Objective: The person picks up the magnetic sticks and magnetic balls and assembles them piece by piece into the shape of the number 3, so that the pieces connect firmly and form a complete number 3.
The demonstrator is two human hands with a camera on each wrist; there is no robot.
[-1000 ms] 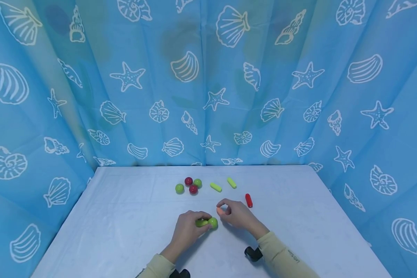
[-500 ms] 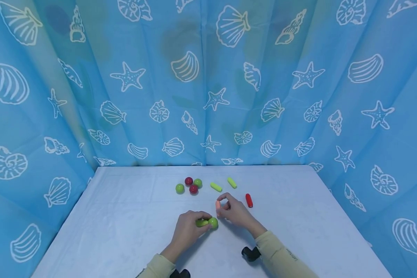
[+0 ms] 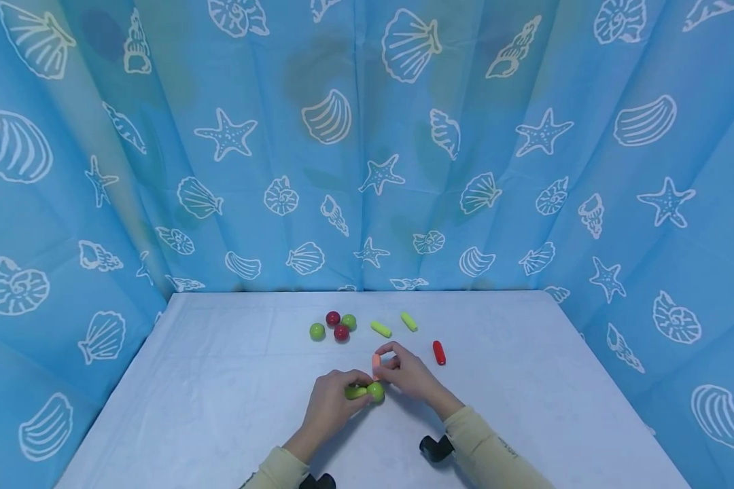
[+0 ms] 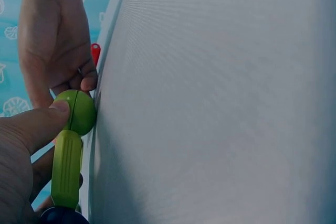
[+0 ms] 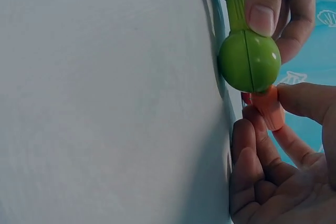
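In the head view my left hand (image 3: 336, 404) grips a small toy piece low over the table. A glossy green ball (image 4: 79, 113) sits at one end of a ridged yellow-green stick (image 4: 66, 169), and a dark blue ball (image 4: 62, 216) at the other. The left thumb lies against the green ball in the left wrist view. My right hand (image 3: 411, 377) pinches an orange stick (image 5: 269, 109) between thumb and fingers. In the right wrist view one end of that stick meets the green ball, opposite the yellow-green stick. The left fingers hide part of the piece.
Two green balls (image 3: 317, 331) and two dark red balls (image 3: 341, 333) lie grouped farther back on the white table (image 3: 220, 407). To their right are two yellow-green sticks (image 3: 380, 329) and a red stick (image 3: 439, 352). A blue shell-patterned curtain (image 3: 367, 136) surrounds the table.
The right hand has moved left with the orange stick, turning it more upright in the head view and bringing it to the green ball. The left hand stays still.
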